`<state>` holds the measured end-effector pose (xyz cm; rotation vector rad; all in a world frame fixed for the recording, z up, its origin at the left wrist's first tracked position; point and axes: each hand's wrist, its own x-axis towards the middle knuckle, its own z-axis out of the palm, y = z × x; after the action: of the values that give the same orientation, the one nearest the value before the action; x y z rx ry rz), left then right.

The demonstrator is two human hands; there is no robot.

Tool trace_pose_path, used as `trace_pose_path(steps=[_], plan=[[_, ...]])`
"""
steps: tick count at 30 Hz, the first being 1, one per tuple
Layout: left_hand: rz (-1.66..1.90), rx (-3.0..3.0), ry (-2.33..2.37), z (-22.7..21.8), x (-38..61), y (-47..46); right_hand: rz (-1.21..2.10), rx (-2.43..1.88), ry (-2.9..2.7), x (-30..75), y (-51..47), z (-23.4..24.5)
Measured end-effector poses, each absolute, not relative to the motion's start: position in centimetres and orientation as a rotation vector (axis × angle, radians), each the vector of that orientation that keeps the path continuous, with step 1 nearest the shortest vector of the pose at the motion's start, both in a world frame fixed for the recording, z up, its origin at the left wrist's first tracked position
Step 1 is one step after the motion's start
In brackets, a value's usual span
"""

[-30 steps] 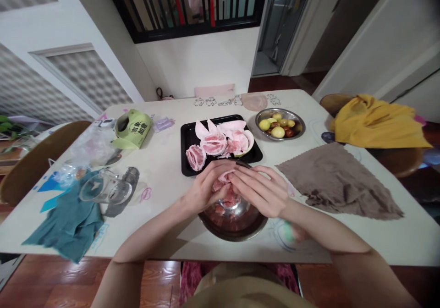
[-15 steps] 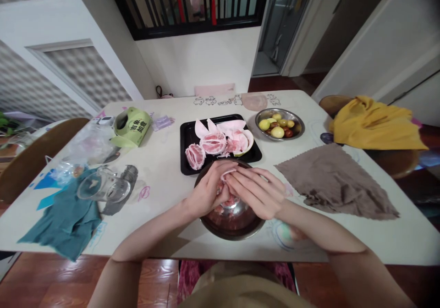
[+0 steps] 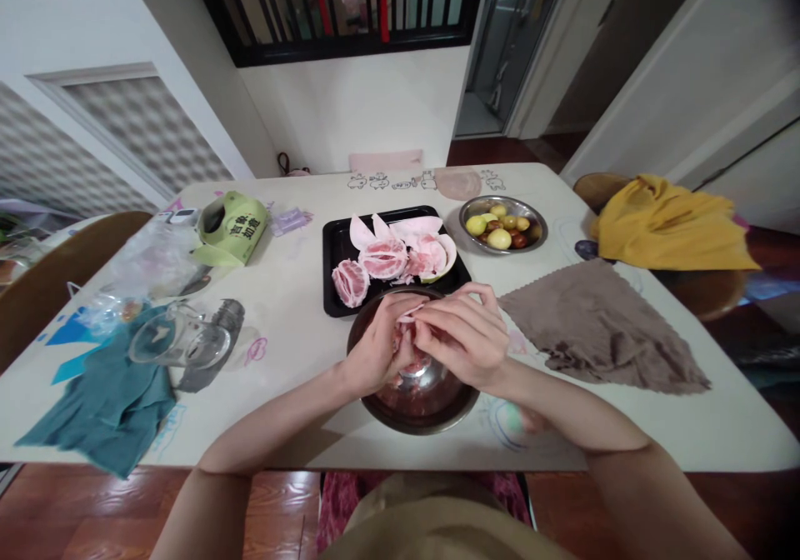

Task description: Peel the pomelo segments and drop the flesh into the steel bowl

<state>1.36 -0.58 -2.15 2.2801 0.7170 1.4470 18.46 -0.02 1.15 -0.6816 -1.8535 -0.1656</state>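
A pomelo piece (image 3: 406,318) is pinched between the curled left hand (image 3: 378,345) and right hand (image 3: 470,337), above a metal bowl (image 3: 417,420). Its long axis is hidden.

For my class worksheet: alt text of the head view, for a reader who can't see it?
Left hand and right hand hold a pink fruit piece over a metal bowl. Beyond it, a black tray holds fruit pieces, beside a smaller bowl of fruit.

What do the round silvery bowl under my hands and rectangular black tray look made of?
Round silvery bowl: probably polished stainless steel, from its bright highlights. Rectangular black tray: coated metal or plastic, its smooth, faintly glossy surface fitting both.
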Motion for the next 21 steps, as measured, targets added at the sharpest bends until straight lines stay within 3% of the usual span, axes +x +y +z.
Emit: trace_pose_path(steps=[4,14,21], plan=[[1.300,2.240,0.911,-1.6,0.9,-0.5,-0.186,-0.668,-1.889,18.6,1.3,0.5],[1.137,2.144,1.075,-0.6,0.6,-0.8,-0.674,-0.614,-2.056,19.5,1.7,0.0],[1.227,2.309,1.110,-0.9,0.9,-0.7,-0.676,-0.689,-1.999,18.9,1.7,-0.1]])
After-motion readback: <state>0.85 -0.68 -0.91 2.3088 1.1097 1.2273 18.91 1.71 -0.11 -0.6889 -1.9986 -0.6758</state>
